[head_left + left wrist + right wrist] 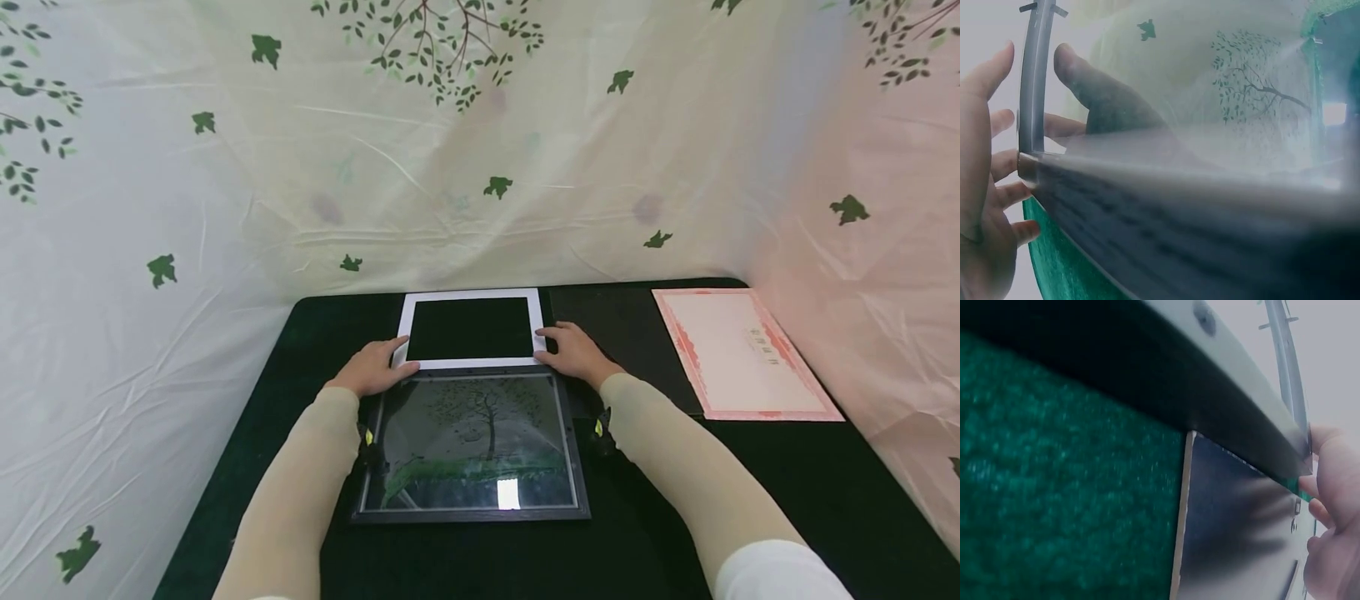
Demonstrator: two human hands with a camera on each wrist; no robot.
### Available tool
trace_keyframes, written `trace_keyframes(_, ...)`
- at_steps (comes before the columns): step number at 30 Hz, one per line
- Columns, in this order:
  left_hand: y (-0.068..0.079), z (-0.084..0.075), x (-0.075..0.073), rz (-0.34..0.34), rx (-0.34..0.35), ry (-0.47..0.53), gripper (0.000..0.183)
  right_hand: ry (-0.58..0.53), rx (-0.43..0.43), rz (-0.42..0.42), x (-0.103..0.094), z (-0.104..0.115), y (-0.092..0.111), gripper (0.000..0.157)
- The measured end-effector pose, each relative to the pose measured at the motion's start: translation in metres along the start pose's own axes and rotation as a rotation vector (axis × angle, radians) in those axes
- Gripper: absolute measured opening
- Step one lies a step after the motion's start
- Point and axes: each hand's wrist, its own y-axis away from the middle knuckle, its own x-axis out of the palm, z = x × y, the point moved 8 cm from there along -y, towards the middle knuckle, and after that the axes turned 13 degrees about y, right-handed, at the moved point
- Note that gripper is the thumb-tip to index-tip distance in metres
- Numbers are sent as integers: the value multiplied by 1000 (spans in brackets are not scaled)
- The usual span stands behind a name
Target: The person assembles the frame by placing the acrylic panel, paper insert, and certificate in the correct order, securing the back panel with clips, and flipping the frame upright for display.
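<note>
A white rectangular border with a large opening lies flat at the table's far edge, the dark tabletop showing through it. My left hand touches its near left corner, thumb and a fingertip on the white strip. My right hand touches the near right side in much the same way. In the left wrist view, the left hand's fingers are spread beside a picture frame's corner. Nearer to me lies that dark picture frame; its glass mirrors the printed tree, and small metal tabs stand along its far side.
A black board with small hardware lies to the right, partly under a pink-bordered sheet. Dark green cloth covers the table. White patterned fabric hangs close behind and along both sides.
</note>
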Motion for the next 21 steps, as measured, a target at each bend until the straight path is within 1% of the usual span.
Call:
trace_keyframes(4,0,-3,2,17,11,8,78,-32,26,-10,1,1,-2,54)
trace_keyframes(7,0,-4,3,24,12,19,77,-105,53,-17,1,1,-4,53)
trace_keyframes(11,-1,-4,4,22,16,36,75,-253,117,-11,3,-2,-4,52)
trace_keyframes(15,0,-4,7,32,22,56,74,-373,184,-12,4,-5,-1,52)
trace_keyframes(21,4,-5,8,42,32,60,74,-562,206,-61,1,-5,2,51)
